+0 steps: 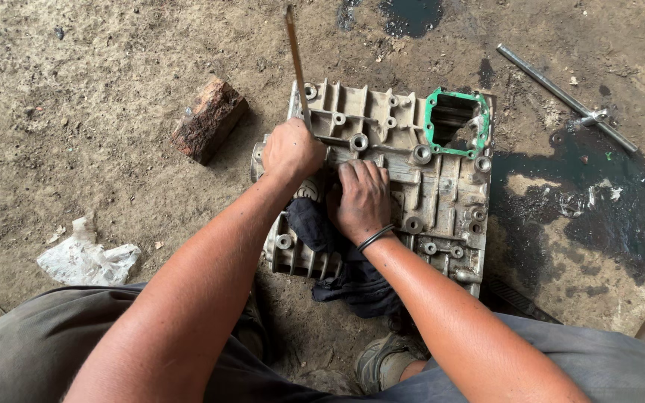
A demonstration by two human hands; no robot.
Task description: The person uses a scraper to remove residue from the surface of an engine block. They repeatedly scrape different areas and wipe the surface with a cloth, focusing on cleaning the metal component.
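A grimy grey metal engine casing [442, 194] lies flat on the dirt floor, with bolt bosses, ribs and a green gasket [431, 112] around a square opening at its far right. My left hand [291, 149] is closed around a long thin metal rod [295, 56] that stands nearly upright at the casing's far left corner. My right hand [362, 200], a dark band on its wrist, presses flat on a dark cloth [315, 227] draped over the casing's near left side.
A rusty brown block [209, 119] lies left of the casing. A crumpled white plastic scrap [87, 260] sits at the near left. A long metal bar tool [565, 97] lies at the far right beside dark oil puddles [606, 201].
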